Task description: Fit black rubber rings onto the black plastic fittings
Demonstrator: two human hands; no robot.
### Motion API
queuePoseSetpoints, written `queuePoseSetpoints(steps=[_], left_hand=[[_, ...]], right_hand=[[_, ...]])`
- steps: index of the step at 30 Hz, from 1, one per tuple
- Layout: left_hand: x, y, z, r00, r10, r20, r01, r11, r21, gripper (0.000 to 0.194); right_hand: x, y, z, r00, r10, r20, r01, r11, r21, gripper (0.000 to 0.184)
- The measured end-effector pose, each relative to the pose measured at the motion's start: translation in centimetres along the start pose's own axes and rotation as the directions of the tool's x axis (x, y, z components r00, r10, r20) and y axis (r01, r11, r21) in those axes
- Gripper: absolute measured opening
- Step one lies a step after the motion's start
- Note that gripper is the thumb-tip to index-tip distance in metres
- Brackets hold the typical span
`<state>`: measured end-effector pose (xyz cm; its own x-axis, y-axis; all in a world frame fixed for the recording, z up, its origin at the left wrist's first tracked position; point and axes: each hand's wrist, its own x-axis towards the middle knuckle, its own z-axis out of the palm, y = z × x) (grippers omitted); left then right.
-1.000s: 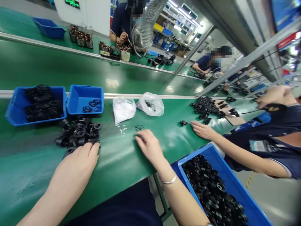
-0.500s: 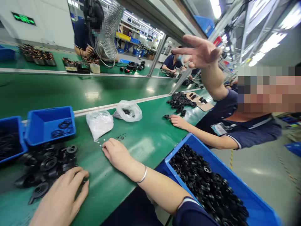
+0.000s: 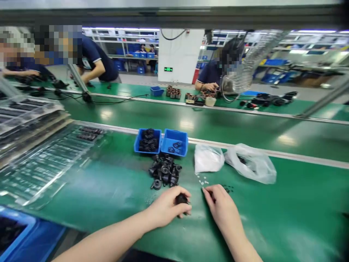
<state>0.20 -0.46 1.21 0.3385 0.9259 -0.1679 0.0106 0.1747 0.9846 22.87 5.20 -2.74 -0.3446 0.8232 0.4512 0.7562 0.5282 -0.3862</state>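
Note:
My left hand (image 3: pixel 170 205) is curled around a black round plastic part (image 3: pixel 181 199), partly hidden by the fingers. It is just above the green table, in front of a pile of similar black plastic parts (image 3: pixel 165 171). My right hand (image 3: pixel 222 205) is closed, thumb and forefinger together at a few tiny white pieces (image 3: pixel 202 180); whatever is in the pinch is too small to make out. Tiny black bits (image 3: pixel 228 189) lie beside its knuckles. Behind are a bag of white material (image 3: pixel 208 158) and an open clear bag (image 3: pixel 252 163) with dark contents.
Two blue bins (image 3: pixel 174 142) stand behind the pile, holding black rings and parts. Clear plastic trays (image 3: pixel 40 171) lie at left, with more stacked behind. A larger blue crate (image 3: pixel 19 233) sits below the table's left edge. Co-workers work across the bench.
My view has swung left; the nearby person on the right is out of sight, and the trays have come into view. The black part in my left hand now shows. My right hand stays by the white pieces.

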Motion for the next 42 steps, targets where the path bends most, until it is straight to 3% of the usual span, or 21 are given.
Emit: queuePoseSetpoints(steps=[4, 10, 15, 22, 31, 36, 42], left_hand=[[0.1, 0.3, 0.0, 0.999, 0.007, 0.048, -0.001, 0.993, -0.122, 0.042], [-0.2, 0.2, -0.4, 0.998, -0.048, 0.039, 0.053, 0.986, -0.156, 0.033], [-0.5, 0.9, 0.0, 0.994, -0.096, 0.054, 0.106, 0.969, -0.222, 0.045], [1.0, 1.5, 1.2, 0.984, -0.081, 0.161, 0.151, 0.862, -0.485, 0.064], [0.5, 0.6, 0.4, 0.966, -0.052, 0.254, 0.209, 0.740, -0.640, 0.047], [0.3, 2.2, 0.1, 0.977, -0.144, 0.157, 0.212, 0.732, -0.648, 0.035], [0.6, 3.0, -0.2, 0.953, -0.283, 0.112, 0.288, 0.718, -0.634, 0.035]], right_hand=[[0.0, 0.5, 0.1, 0.997, -0.070, 0.018, 0.070, 0.998, 0.009, 0.016], [0.1, -0.4, -0.4, 0.998, -0.060, 0.033, 0.059, 0.998, 0.006, 0.021], [0.0, 0.1, -0.3, 0.994, -0.109, 0.004, 0.109, 0.994, 0.003, 0.021], [0.0, 0.5, -0.3, 0.996, -0.083, -0.021, 0.084, 0.996, 0.023, 0.027], [0.4, 0.5, -0.7, 0.998, -0.047, 0.046, 0.042, 0.994, 0.104, 0.017], [0.7, -1.6, -2.0, 0.994, 0.057, 0.088, -0.071, 0.984, 0.163, 0.016], [0.8, -1.9, -2.3, 0.987, 0.123, 0.105, -0.141, 0.972, 0.189, 0.011]])
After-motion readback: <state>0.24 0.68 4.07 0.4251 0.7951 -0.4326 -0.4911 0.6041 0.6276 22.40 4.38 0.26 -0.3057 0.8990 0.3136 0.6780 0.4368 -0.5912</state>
